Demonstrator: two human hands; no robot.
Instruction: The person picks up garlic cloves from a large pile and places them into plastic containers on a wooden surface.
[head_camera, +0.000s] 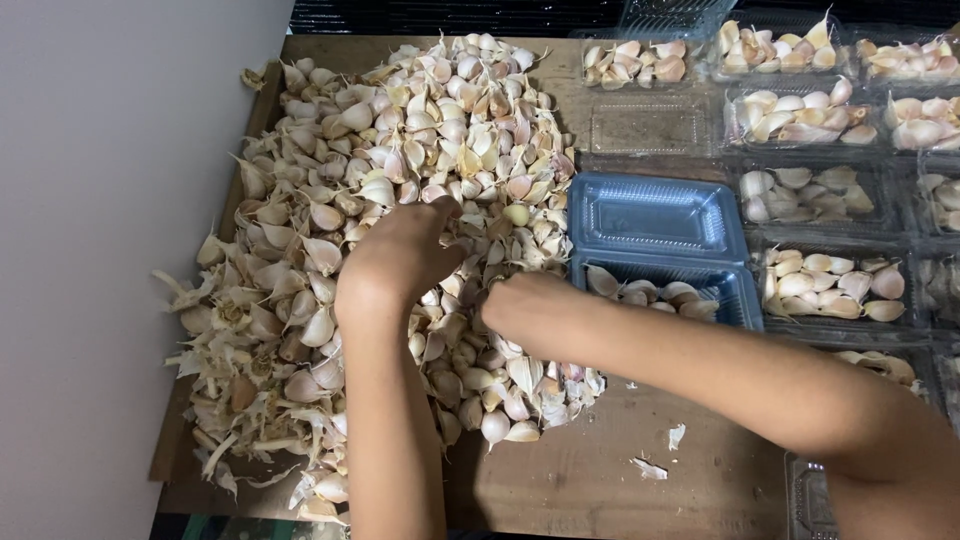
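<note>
A large heap of unpeeled garlic cloves (420, 130) and papery skins covers the left part of a wooden board (590, 470). My left hand (400, 250) rests on the middle of the heap, fingers curled down among the cloves. My right hand (525, 305) reaches in from the right and digs into the heap's right edge; its fingers are hidden among the cloves, so any clove in them is unseen. Right beside it lies an open blue plastic clamshell box (650, 215), its lower half (735, 295) holding several cloves.
Several clear plastic boxes of cloves (830, 285) stand in rows at the right, one empty (645, 125) near the top. A pale wall (100, 250) borders the board on the left. Loose skins (650, 467) lie on the bare board near the front edge.
</note>
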